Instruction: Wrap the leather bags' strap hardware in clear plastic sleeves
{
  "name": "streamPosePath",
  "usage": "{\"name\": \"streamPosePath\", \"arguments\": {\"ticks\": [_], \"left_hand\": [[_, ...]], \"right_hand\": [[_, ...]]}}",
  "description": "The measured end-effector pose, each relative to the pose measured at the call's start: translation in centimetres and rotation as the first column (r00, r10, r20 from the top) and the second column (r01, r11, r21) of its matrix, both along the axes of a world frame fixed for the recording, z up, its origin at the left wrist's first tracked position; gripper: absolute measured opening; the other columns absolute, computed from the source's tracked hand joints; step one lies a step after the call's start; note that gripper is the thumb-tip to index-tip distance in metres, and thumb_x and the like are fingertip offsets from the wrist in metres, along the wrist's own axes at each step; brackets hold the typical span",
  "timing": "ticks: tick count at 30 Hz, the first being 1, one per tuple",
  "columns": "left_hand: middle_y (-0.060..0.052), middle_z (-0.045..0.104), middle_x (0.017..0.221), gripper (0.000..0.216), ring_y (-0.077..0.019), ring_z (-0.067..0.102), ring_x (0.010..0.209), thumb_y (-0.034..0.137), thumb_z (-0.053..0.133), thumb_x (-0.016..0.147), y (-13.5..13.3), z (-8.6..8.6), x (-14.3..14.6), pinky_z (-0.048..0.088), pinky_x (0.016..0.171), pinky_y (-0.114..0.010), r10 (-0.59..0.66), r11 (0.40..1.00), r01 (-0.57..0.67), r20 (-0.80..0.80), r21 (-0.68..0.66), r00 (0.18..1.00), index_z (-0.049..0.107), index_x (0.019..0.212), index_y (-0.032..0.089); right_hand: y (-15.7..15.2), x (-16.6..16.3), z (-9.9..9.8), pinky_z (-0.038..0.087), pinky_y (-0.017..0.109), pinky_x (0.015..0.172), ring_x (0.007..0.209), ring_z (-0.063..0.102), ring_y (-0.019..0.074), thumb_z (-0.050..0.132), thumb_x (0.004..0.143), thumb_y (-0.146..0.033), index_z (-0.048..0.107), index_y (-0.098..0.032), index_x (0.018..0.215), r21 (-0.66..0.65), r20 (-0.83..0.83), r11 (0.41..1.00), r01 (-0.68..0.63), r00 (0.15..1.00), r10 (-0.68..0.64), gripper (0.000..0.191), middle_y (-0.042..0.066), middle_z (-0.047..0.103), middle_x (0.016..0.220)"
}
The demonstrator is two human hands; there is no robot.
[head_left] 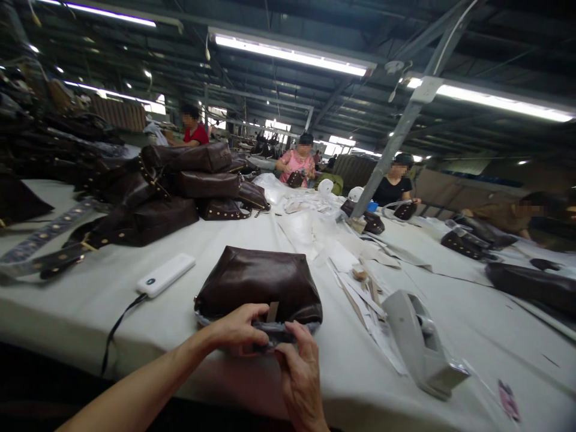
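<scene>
A dark brown leather bag (261, 282) lies on the white table (216, 240) right in front of me. My left hand (238, 330) grips the bag's near edge, fingers curled over a grey wrapped part. My right hand (300, 372) pinches the same grey edge from the right, thumb and fingers closed on it. A small strip of tape or tag (272, 311) stands up between the two hands.
A white power bank (165, 275) with a black cable lies left of the bag. A grey tape dispenser (420, 342) sits to the right beside paper scraps (355, 282). Stacked brown bags (180, 186) fill the left. Several people work at the far side.
</scene>
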State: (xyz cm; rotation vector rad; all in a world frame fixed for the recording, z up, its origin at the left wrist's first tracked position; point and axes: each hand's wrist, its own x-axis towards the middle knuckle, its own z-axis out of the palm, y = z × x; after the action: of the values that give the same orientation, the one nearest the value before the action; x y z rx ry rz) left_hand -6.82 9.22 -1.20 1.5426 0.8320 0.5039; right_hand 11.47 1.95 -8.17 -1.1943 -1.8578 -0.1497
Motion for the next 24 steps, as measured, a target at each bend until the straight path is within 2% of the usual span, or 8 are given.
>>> {"name": "streamPosePath", "arguments": {"ticks": [2, 5, 8, 12, 15, 18, 22, 24], "left_hand": [[0.002, 0.061, 0.074, 0.035, -0.0116, 0.053, 0.051, 0.019, 0.063, 0.063, -0.2, -0.3, 0.0, 0.04, 0.043, -0.02, -0.007, 0.999, 0.007, 0.004, -0.044, 1.0, 0.056, 0.097, 0.017], [0.003, 0.061, 0.072, 0.03, -0.0105, 0.051, 0.049, 0.023, 0.065, 0.064, -0.4, -0.8, 0.0, 0.039, 0.041, -0.019, -0.006, 0.998, 0.007, 0.008, -0.06, 1.0, 0.054, 0.091, 0.018], [0.003, 0.06, 0.07, 0.029, -0.01, 0.049, 0.048, 0.027, 0.066, 0.065, -0.4, -0.8, -0.1, 0.037, 0.042, -0.019, -0.021, 0.999, 0.02, -0.007, -0.036, 1.0, 0.055, 0.09, 0.018], [0.005, 0.059, 0.068, 0.025, -0.0109, 0.048, 0.054, 0.028, 0.066, 0.069, -0.1, -0.4, -0.6, 0.035, 0.048, -0.019, -0.04, 0.985, 0.055, -0.095, 0.166, 0.995, 0.063, 0.092, 0.019], [0.006, 0.055, 0.061, 0.016, -0.0116, 0.048, 0.055, 0.026, 0.066, 0.069, 0.2, 0.3, -0.9, 0.031, 0.049, -0.019, 0.004, 0.937, 0.07, -0.213, 0.343, 0.977, 0.066, 0.084, 0.022], [0.005, 0.056, 0.058, 0.009, -0.0136, 0.051, 0.054, 0.022, 0.065, 0.069, -0.1, 1.1, -0.8, 0.03, 0.05, -0.021, 0.068, 0.883, 0.098, -0.33, 0.459, 0.941, 0.065, 0.078, 0.025], [-0.002, 0.064, 0.077, 0.011, -0.0232, 0.059, 0.078, 0.018, 0.058, 0.073, -1.5, 1.5, -0.1, 0.038, 0.065, -0.028, 0.206, 0.794, 0.116, -0.443, 0.596, 0.872, 0.064, 0.081, 0.024], [-0.004, 0.063, 0.086, 0.012, -0.0256, 0.057, 0.087, 0.023, 0.058, 0.076, -2.3, 1.1, 0.3, 0.039, 0.074, -0.033, 0.265, 0.785, 0.086, -0.459, 0.613, 0.848, 0.064, 0.087, 0.024]], "right_hand": [[0.4, -0.3, 0.6, 0.037, 0.054, 0.103, 0.127, 0.043, 0.0294, 0.048, 0.085, -0.013, 0.068, -0.026, 0.084, -0.039, 0.0, 0.999, 0.019, 1.0, -0.019, 0.023, 0.007, 0.053, 0.131], [1.2, -0.4, 1.2, 0.026, 0.059, 0.108, 0.133, 0.037, 0.03, 0.047, 0.085, -0.013, 0.067, -0.025, 0.081, -0.048, 0.042, 0.999, -0.016, 0.999, 0.018, 0.024, 0.006, 0.048, 0.14], [1.7, -0.2, 1.4, 0.028, 0.052, 0.108, 0.129, 0.044, 0.0254, 0.044, 0.087, -0.012, 0.066, -0.024, 0.081, -0.126, 0.057, 0.988, -0.086, 0.994, 0.094, 0.025, 0.006, 0.051, 0.139], [1.8, -0.4, 1.5, 0.034, 0.043, 0.101, 0.109, 0.06, 0.0204, 0.043, 0.091, -0.015, 0.065, -0.026, 0.084, -0.244, -0.002, 0.961, -0.126, 0.992, 0.129, 0.026, 0.003, 0.069, 0.114], [1.7, -1.1, 1.5, 0.037, 0.04, 0.094, 0.096, 0.065, 0.0203, 0.045, 0.092, -0.021, 0.066, -0.027, 0.093, -0.235, -0.095, 0.968, -0.086, 0.993, 0.065, 0.021, 0.002, 0.072, 0.102], [1.8, -1.7, 1.2, 0.039, 0.038, 0.089, 0.087, 0.065, 0.0206, 0.046, 0.093, -0.025, 0.066, -0.026, 0.096, -0.197, -0.174, 0.979, -0.054, 0.985, 0.019, 0.02, 0.002, 0.072, 0.093], [1.9, -1.8, 0.8, 0.039, 0.037, 0.087, 0.088, 0.063, 0.0215, 0.048, 0.093, -0.026, 0.066, -0.027, 0.094, -0.182, -0.22, 0.983, -0.033, 0.975, -0.008, 0.019, 0.002, 0.071, 0.092], [1.9, -1.8, 0.8, 0.038, 0.036, 0.087, 0.089, 0.063, 0.0219, 0.05, 0.093, -0.027, 0.067, -0.027, 0.092, -0.183, -0.229, 0.983, -0.025, 0.973, -0.018, 0.017, 0.002, 0.072, 0.092]]}}
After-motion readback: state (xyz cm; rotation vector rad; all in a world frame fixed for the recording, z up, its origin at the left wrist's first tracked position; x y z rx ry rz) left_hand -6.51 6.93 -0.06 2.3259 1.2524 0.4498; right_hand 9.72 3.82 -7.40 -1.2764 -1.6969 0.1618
